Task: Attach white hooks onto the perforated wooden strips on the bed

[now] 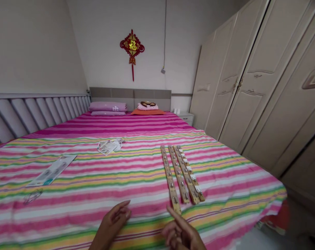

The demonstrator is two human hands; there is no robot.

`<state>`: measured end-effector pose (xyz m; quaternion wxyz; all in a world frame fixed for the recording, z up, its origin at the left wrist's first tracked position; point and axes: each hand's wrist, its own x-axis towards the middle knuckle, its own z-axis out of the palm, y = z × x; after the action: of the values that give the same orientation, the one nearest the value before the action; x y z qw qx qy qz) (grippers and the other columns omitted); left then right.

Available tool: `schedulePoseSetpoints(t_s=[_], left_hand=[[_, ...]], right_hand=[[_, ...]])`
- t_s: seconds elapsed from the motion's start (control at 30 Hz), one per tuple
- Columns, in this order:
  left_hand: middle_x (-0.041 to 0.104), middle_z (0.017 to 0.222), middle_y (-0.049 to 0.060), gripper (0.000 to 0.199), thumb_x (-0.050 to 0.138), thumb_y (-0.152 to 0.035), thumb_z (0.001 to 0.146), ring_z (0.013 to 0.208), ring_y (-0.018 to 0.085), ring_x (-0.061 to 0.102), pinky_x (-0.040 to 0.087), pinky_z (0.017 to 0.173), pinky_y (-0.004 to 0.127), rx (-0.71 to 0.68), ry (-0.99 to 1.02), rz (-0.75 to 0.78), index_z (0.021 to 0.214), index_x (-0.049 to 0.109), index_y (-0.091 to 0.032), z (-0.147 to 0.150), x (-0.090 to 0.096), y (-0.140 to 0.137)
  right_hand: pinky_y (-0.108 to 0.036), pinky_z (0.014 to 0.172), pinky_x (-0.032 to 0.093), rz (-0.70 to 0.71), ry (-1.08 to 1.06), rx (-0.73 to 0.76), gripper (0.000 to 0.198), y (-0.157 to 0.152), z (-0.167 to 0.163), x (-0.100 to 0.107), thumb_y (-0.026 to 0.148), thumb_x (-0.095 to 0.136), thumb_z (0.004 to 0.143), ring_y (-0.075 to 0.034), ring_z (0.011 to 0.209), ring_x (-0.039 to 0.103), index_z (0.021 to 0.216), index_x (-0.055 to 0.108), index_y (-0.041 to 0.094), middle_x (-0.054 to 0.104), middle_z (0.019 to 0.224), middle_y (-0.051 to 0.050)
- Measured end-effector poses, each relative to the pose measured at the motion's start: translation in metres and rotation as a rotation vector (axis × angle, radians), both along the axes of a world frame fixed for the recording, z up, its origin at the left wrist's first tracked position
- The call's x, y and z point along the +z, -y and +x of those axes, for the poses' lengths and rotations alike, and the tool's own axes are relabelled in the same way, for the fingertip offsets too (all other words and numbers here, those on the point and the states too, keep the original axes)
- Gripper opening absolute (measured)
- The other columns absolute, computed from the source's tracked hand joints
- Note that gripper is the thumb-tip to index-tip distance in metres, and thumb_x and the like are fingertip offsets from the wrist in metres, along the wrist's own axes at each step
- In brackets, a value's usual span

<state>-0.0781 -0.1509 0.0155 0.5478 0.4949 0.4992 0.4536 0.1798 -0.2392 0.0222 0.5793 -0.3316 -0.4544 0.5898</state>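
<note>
Several narrow wooden strips lie side by side on the striped bedsheet. Small metal fittings run along the left strip and the strip beside it. White round pieces sit along the right-hand strip. My right hand is just below the near end of the left strip, its index finger stretched toward it and the other fingers curled; whether it touches the wood is unclear. To the left, my left hand hovers over the sheet with fingers loosely bent and apart, nothing visible in it.
On the left of the bed lies a flat clear packet, with a thin clear or wiry item below it. Crumpled clear packaging sits mid-bed. Pillows rest at the headboard. A wardrobe stands at right, a railing at left.
</note>
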Motion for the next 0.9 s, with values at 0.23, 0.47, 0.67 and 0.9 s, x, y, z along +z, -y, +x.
schedulePoseSetpoints(t_s=[0.23,0.47,0.67,0.9], left_hand=[[0.055,0.065,-0.007,0.101,0.073,-0.027,0.069,0.054,0.01,0.051,0.049,0.061,0.026,0.186,-0.224,0.678,0.147,0.01,-0.03,0.014,0.093,0.033],[0.05,0.058,-0.009,0.109,0.072,-0.033,0.067,0.045,0.008,0.044,0.042,0.049,0.021,0.276,-0.218,0.502,0.148,0.0,-0.024,0.016,0.099,0.008],[0.049,0.053,-0.009,0.113,0.074,-0.037,0.063,0.048,0.01,0.045,0.039,0.049,0.02,0.26,-0.166,0.263,0.148,0.001,-0.022,0.008,0.063,-0.007],[0.049,0.053,-0.01,0.115,0.074,-0.038,0.062,0.047,0.009,0.042,0.035,0.048,0.019,0.217,-0.171,0.226,0.148,-0.001,-0.022,0.009,0.051,-0.014]], right_hand=[[-0.029,0.062,0.044,0.592,0.302,-0.374,0.07,-0.015,-0.023,0.111,0.019,0.048,0.089,-0.014,0.062,0.054,0.148,0.011,0.029,0.057,0.069,0.001],[-0.022,0.046,0.032,0.433,0.641,-0.404,0.079,-0.068,-0.034,0.102,0.011,0.047,0.08,-0.012,0.048,0.04,0.148,0.007,0.02,0.039,0.056,0.008],[-0.023,0.045,0.026,0.211,0.848,-0.355,0.091,-0.099,-0.024,0.053,0.004,0.046,0.066,-0.012,0.045,0.04,0.148,0.01,0.019,0.038,0.049,0.011],[-0.022,0.044,0.024,0.104,0.806,-0.304,0.093,-0.104,-0.017,0.038,0.001,0.046,0.061,-0.012,0.043,0.036,0.147,0.016,0.017,0.034,0.046,0.012]])
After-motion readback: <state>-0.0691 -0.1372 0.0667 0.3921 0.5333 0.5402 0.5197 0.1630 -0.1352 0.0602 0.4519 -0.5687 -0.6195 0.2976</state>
